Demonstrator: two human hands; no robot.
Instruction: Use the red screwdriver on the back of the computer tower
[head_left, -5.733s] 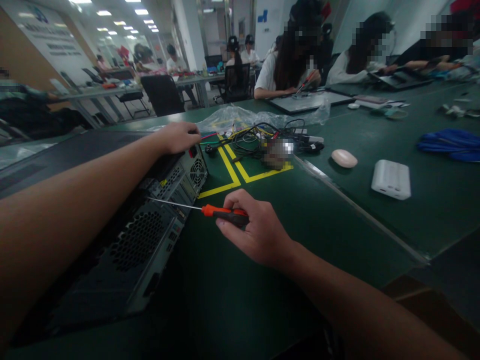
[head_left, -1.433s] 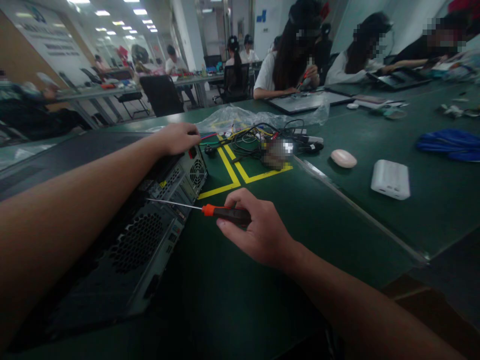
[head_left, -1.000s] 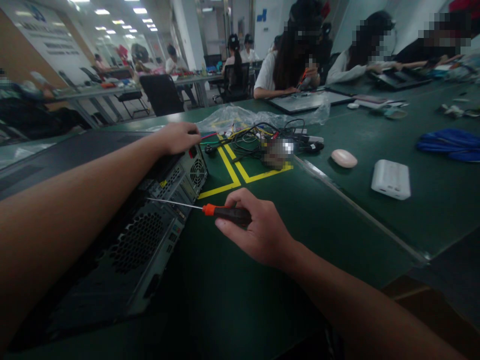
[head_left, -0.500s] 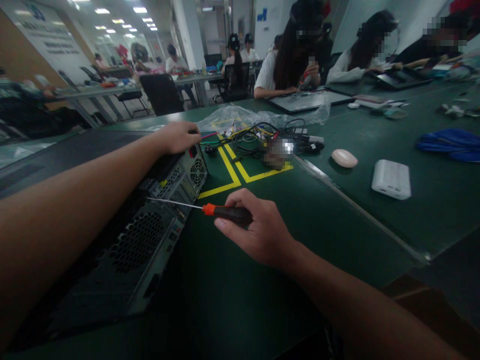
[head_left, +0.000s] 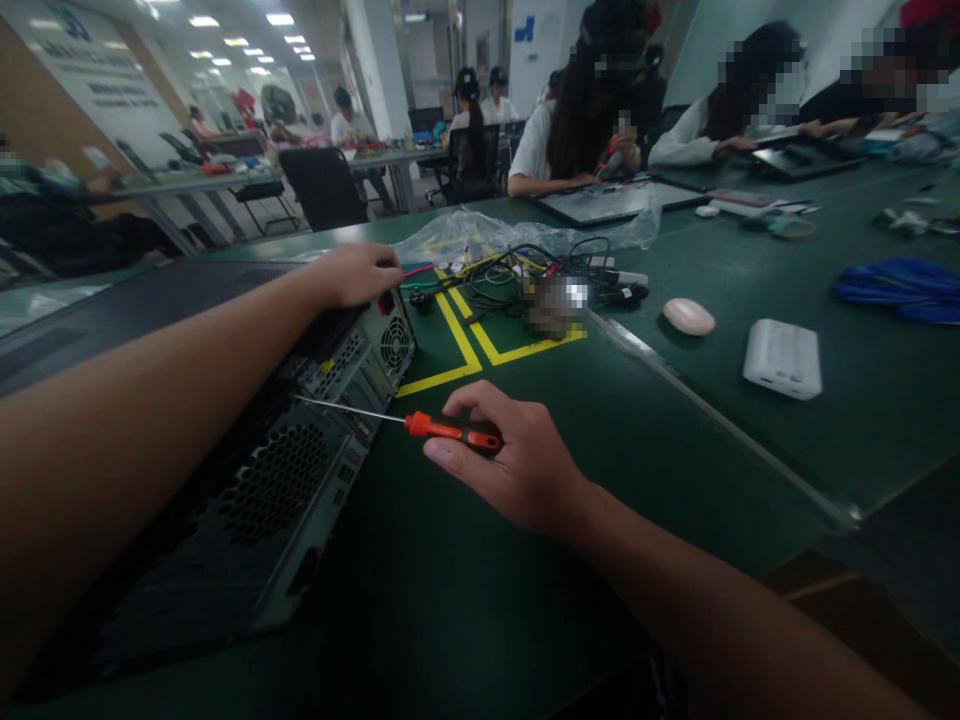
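A black desktop computer case (head_left: 274,485) lies on its side on the green table at the left, its rear panel with vents and ports turned toward me. My left hand (head_left: 358,275) is curled over the far top corner of the case, its fingertips partly hidden. In my right hand (head_left: 517,455), a screwdriver (head_left: 442,428) with an orange and black handle is held between thumb and fingers. Its long shaft points left, and the tip meets the rear panel near the middle edge. Whether a screw sits under the tip is too small to tell.
Behind the case lie tangled cables (head_left: 499,280) and clear plastic wrap (head_left: 450,232). To the right are a pink oval object (head_left: 688,316), a white box-shaped device (head_left: 783,358) and a blue bundle (head_left: 896,290). Several people work at tables beyond.
The screwdriver handle has turned in my right hand, so more orange now faces up. My right fingers have shifted slightly around it. My left hand and the case stay put.
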